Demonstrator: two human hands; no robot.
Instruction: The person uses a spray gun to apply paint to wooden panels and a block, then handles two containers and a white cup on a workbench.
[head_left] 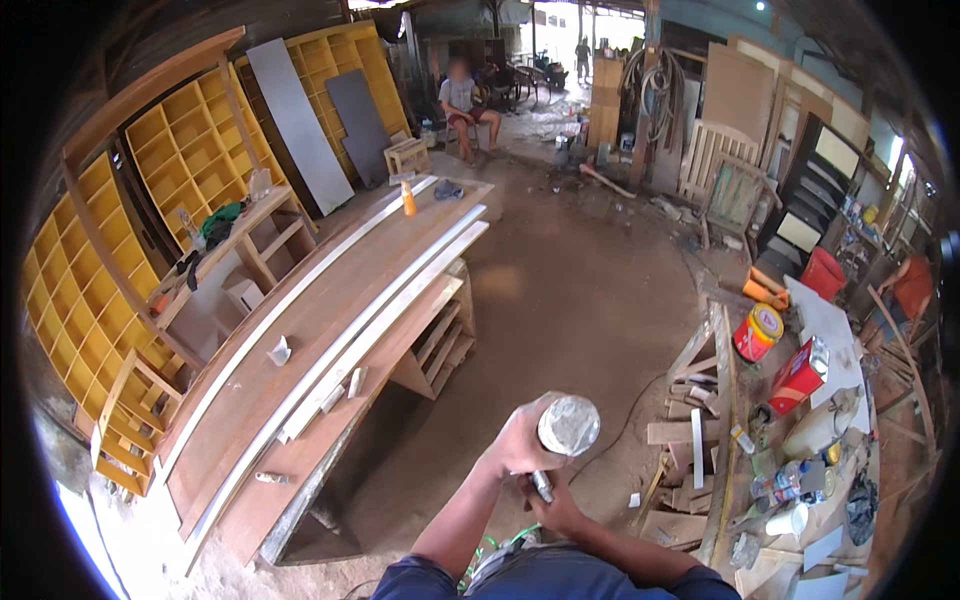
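Note:
My left hand (519,440) is closed around a round cup with a pale, smeared top (569,426), held in front of my body. Just below it, my right hand (556,508) is closed on a short metal part (541,487). Together they look like a spray gun, though my hands hide most of its body. A thin green hose (492,548) shows by my waist. Left of my hands, a long wooden panel (330,310) lies on a workbench, with pale strips (385,315) along it, an orange bottle (408,198) and a brush (271,478).
Yellow shelving (190,135) lines the left wall. To the right, a cluttered table holds a red paint can (758,332), a red tin (800,375) and a white cup (787,520). Wood scraps (690,500) lie beside it. One person (462,108) sits far back; another (905,295) is at the right edge.

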